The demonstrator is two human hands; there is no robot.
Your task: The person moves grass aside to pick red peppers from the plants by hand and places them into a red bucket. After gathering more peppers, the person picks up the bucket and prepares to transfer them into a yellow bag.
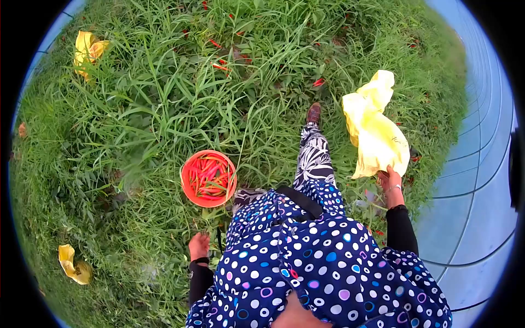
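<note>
My right hand (390, 180) grips the lower edge of a yellow sack (380, 136), which hangs crumpled and stretches up and away from the hand. On the other side, my left hand (199, 246) hangs low over the grass, below a red bucket (232, 188). Its fingers look curled, and too little detail shows to tell whether anything is in them. Red chili peppers (208, 174) fill much of the bucket, which stands in the grass beside my leg.
Tall grass and plants (147, 109) cover the ground, with red peppers (220, 67) among them. One yellow sack (86, 52) lies at the upper left, another (74, 265) at the lower left. A blue wall-like surface (465, 202) runs along the right. My shoe (314, 113) is in the grass.
</note>
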